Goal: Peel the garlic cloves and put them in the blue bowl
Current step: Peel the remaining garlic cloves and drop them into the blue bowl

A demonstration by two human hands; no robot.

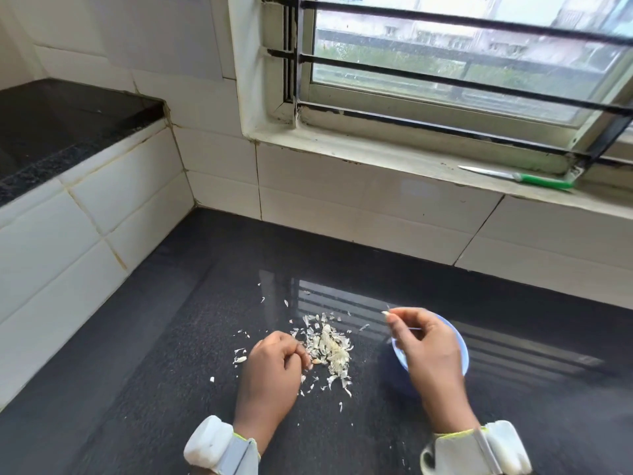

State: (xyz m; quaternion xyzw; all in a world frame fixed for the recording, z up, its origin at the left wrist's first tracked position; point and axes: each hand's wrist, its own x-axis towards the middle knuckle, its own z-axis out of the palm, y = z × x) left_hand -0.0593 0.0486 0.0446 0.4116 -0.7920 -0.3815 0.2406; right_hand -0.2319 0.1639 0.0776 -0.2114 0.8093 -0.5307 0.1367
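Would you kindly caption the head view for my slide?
Right hand pinches a garlic clove over the blue bowl; left hand beside peels.

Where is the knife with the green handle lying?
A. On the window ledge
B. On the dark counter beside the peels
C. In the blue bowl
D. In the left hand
A: the knife lies flat on the window ledge, above the tiled wall and far from both hands.
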